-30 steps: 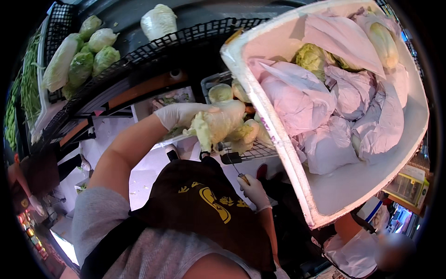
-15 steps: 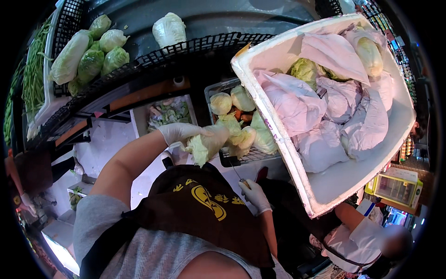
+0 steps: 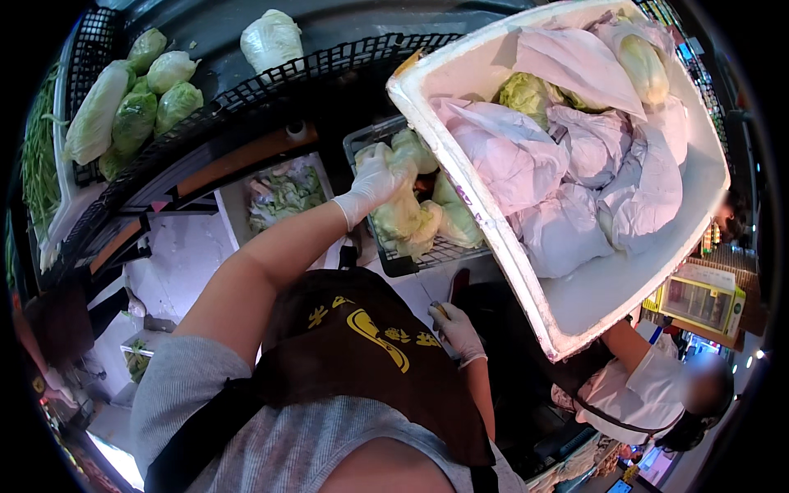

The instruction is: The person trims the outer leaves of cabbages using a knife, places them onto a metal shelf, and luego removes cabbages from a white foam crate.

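My left hand (image 3: pixel 375 182), in a white glove, is curled over a pale green cabbage (image 3: pixel 398 205) in the dark crate (image 3: pixel 394 264). Its fingertips are partly lost against the leaves. Other cabbages fill the crate around it, and something orange-brown shows between them. Low in front of my apron, my gloved right hand (image 3: pixel 460 333) is closed round the handle of a knife (image 3: pixel 440 310). The thin blade points up and left toward the crate's near edge.
A large white foam box (image 3: pixel 526 308) with paper-wrapped cabbages overhangs the crate's right side. Left of the crate, a bin (image 3: pixel 233 215) holds leaf scraps. Wrapped cabbages (image 3: pixel 136 113) lie behind black mesh at far left. A person (image 3: pixel 629 386) stands at lower right.
My left hand has carried a cabbage from in front of my apron, away and to the right, into the crate. My right hand still holds the knife, slightly shifted right.
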Action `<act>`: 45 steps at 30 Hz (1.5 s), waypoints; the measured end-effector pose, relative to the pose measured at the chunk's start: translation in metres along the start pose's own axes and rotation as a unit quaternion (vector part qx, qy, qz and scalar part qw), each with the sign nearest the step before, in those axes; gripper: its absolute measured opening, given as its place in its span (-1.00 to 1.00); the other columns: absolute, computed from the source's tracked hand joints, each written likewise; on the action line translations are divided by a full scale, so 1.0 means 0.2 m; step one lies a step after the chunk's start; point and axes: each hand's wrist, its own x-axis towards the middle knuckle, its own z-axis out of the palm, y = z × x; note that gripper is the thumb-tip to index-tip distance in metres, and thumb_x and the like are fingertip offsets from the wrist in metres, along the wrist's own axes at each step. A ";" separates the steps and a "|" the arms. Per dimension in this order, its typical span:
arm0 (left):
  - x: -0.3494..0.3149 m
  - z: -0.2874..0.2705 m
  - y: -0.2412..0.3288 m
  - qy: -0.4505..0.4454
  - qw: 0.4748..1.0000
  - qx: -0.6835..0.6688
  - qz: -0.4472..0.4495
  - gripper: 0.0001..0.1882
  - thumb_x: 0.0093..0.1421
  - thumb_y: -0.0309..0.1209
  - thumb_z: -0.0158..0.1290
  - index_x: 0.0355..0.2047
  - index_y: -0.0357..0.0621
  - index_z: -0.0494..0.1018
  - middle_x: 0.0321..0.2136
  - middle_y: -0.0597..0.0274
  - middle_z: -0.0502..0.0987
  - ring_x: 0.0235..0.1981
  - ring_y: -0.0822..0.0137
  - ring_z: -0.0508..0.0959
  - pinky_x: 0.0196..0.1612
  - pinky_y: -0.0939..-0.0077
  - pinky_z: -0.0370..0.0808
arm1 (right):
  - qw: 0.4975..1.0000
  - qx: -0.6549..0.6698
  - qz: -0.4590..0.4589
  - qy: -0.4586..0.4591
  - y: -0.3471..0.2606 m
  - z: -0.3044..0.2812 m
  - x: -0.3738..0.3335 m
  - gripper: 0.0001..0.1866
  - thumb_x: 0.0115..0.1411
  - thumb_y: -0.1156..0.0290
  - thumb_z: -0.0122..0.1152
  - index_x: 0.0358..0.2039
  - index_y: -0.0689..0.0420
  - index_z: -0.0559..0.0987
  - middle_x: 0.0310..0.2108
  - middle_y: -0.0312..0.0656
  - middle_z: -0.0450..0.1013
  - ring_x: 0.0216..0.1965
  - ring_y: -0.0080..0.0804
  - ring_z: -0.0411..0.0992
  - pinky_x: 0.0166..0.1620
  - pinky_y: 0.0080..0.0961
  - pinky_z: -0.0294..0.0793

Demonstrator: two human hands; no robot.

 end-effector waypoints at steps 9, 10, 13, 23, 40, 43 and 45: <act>-0.22 0.40 0.30 -0.428 0.888 -0.003 0.167 -0.46 0.03 -0.13 0.07 -0.06 -0.23 0.41 -0.11 -0.15 0.44 -0.05 -0.08 0.43 -0.01 0.20 0.39 | 0.996 0.046 0.065 0.030 0.17 -0.01 -0.02 -0.62 0.20 0.07 0.08 -0.35 0.18 0.52 -0.64 -0.28 0.37 -0.64 -0.57 0.30 -0.54 -0.57 0.28; -0.24 0.53 0.27 -0.445 0.878 0.010 0.177 -0.46 0.02 -0.13 0.07 -0.05 -0.22 0.41 -0.11 -0.15 0.44 -0.05 -0.08 0.43 -0.01 0.20 0.38 | 0.995 0.048 0.077 0.043 0.18 0.01 -0.04 -0.60 0.20 0.05 0.08 -0.32 0.19 0.53 -0.63 -0.26 0.39 -0.62 -0.55 0.32 -0.51 -0.56 0.31; -0.25 0.85 0.14 -0.460 0.866 0.083 0.180 -0.45 0.02 -0.13 0.08 -0.04 -0.21 0.40 -0.10 -0.15 0.44 -0.04 -0.08 0.42 0.00 0.20 0.38 | 0.990 0.088 0.098 0.056 0.23 0.05 -0.09 -0.58 0.20 0.04 0.07 -0.27 0.20 0.53 -0.60 -0.24 0.40 -0.59 -0.53 0.33 -0.48 -0.55 0.33; -0.11 1.09 -0.37 -0.429 0.850 0.283 0.120 -0.42 -0.01 -0.12 0.10 -0.01 -0.18 0.38 -0.08 -0.14 0.42 -0.02 -0.09 0.40 0.01 0.18 0.37 | 0.972 0.194 0.080 0.102 0.41 0.26 -0.15 -0.57 0.20 0.05 0.09 -0.30 0.24 0.50 -0.49 -0.20 0.42 -0.40 -0.53 0.31 -0.24 -0.54 0.33; -0.03 1.03 -0.54 -0.439 0.835 0.300 0.139 -0.35 -0.06 -0.11 0.13 0.04 -0.13 0.34 -0.03 -0.12 0.38 0.01 -0.09 0.37 0.04 0.15 0.34 | 0.972 0.174 0.078 0.134 0.37 0.27 -0.16 -0.57 0.20 0.05 0.08 -0.35 0.26 0.49 -0.51 -0.16 0.44 -0.42 -0.46 0.36 -0.27 -0.51 0.34; -0.06 1.00 -0.55 -0.444 0.830 0.304 0.143 -0.34 -0.07 -0.11 0.14 0.05 -0.12 0.33 -0.03 -0.12 0.37 0.01 -0.10 0.36 0.05 0.15 0.34 | 0.971 0.168 0.073 0.152 0.37 0.30 -0.18 -0.58 0.21 0.06 0.08 -0.34 0.25 0.48 -0.53 -0.13 0.44 -0.46 -0.42 0.35 -0.30 -0.49 0.35; -0.06 0.99 -0.53 -0.451 0.822 0.304 0.165 -0.33 -0.08 -0.11 0.14 0.05 -0.11 0.33 -0.02 -0.12 0.37 0.02 -0.10 0.36 0.05 0.14 0.33 | 0.976 0.141 0.096 0.135 0.36 0.30 -0.17 -0.59 0.21 0.08 0.08 -0.34 0.26 0.47 -0.55 -0.10 0.42 -0.49 -0.42 0.33 -0.31 -0.47 0.35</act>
